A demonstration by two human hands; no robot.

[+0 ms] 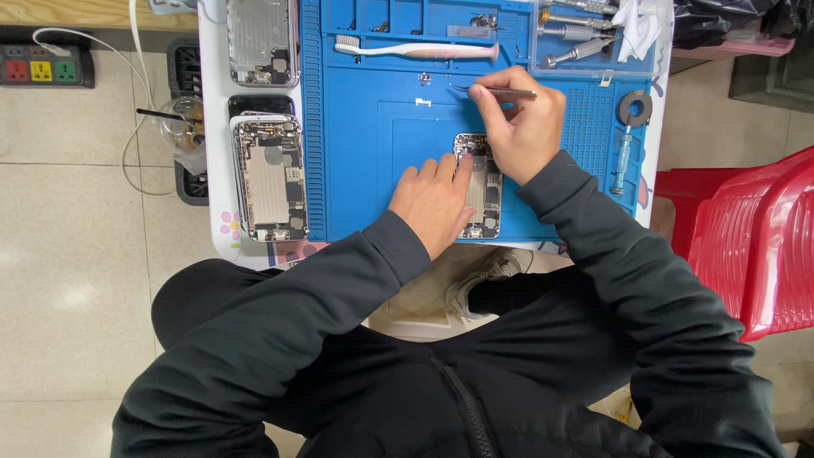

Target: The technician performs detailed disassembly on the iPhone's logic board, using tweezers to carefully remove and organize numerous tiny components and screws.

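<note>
An opened phone body [481, 197] lies on a blue work mat [373, 127], its bare circuitry facing up. My left hand [434, 202] rests flat on the phone's left edge, fingertips touching the frame. My right hand [519, 127] hovers over the phone's upper right and pinches thin metal tweezers [496, 90], which lie nearly level with the tips pointing left. Much of the phone's right side is hidden by my right hand.
Two more opened phone shells [270, 176] [263, 41] lie left of the mat on the small white table [214, 127]. A pink-handled brush [415, 51], screwdrivers [577, 51], a tape roll [634, 108] and a white cloth [640, 25] sit at the back. A red plastic chair [750, 237] stands right.
</note>
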